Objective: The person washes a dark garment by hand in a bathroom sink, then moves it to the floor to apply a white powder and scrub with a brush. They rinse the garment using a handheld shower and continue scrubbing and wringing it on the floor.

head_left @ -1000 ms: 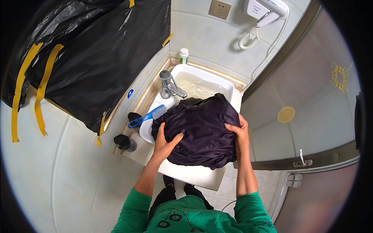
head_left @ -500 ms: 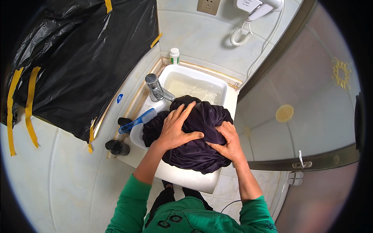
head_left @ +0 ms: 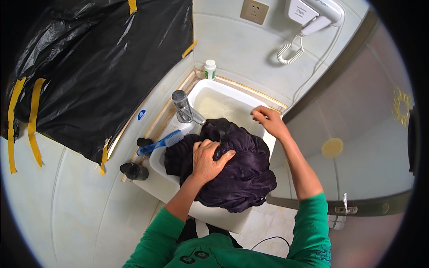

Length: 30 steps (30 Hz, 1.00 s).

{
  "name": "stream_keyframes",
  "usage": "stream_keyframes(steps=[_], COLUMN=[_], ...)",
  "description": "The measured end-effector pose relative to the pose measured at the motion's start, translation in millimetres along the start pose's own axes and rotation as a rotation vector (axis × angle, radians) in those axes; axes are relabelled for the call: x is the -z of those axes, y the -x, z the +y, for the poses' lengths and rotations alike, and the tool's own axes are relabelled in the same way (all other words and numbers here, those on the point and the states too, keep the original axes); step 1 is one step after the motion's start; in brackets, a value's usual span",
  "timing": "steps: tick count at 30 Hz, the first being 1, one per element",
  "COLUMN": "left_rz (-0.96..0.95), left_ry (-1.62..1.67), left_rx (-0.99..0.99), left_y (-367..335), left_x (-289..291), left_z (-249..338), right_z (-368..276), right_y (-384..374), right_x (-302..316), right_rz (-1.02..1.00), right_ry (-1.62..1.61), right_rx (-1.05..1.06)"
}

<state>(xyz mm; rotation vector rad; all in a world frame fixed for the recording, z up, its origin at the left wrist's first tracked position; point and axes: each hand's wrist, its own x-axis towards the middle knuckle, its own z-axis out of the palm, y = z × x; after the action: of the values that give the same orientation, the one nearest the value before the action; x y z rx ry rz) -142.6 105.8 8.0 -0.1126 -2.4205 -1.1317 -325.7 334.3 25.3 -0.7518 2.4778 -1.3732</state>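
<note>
A bunched dark purple garment (head_left: 241, 165), shiny and wet-looking, lies heaped over the near part of the white sink (head_left: 237, 91) and its front edge. My left hand (head_left: 208, 161) is on its left side, with fingers curled into the folds and the thumb spread along the cloth. Off the garment, my right hand (head_left: 271, 121) hovers over the sink's right rim. Its fingers are bent together and a little blurred, with nothing visible in them. Cloudy water (head_left: 214, 103) shows in the far part of the basin. A chrome faucet (head_left: 182, 107) reaches over the garment's far edge.
A blue brush (head_left: 161, 143) lies across the sink's left edge, beside a dark bottle (head_left: 135, 171). The white bottle (head_left: 210, 69) stands at the back corner. A hair dryer (head_left: 315, 15) with a coiled cord hangs on the wall. Glass door (head_left: 353, 116) at right; black plastic sheet (head_left: 107, 67) at left.
My right hand has let go of the garment and moved up and away to the sink's far right. My left hand's fingers have curled in. The garment bulges farther toward me.
</note>
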Motion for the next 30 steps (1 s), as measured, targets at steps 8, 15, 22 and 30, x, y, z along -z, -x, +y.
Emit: stream_keyframes(steps=[8,15,22,30], left_rz=[0.119,0.178,0.146,0.179], left_ry=[0.135,0.201,0.195,0.198], left_rx=[0.194,0.143,0.138,0.107], left_y=[16.0,26.0,29.5,27.9], left_x=[2.6,0.7,1.5,1.0], left_z=[-8.2,-26.4,-29.7,-29.2], right_z=[95.3,83.7,46.5,23.1], right_y=[-130.1,-133.0,-60.7,-51.3], right_x=[-120.9,-153.0,-123.9,-130.1], right_rz=[-0.364,-0.867,-0.972,-0.890], right_ry=[0.204,0.484,0.302,0.270], right_rx=[0.058,0.126,0.056,0.037])
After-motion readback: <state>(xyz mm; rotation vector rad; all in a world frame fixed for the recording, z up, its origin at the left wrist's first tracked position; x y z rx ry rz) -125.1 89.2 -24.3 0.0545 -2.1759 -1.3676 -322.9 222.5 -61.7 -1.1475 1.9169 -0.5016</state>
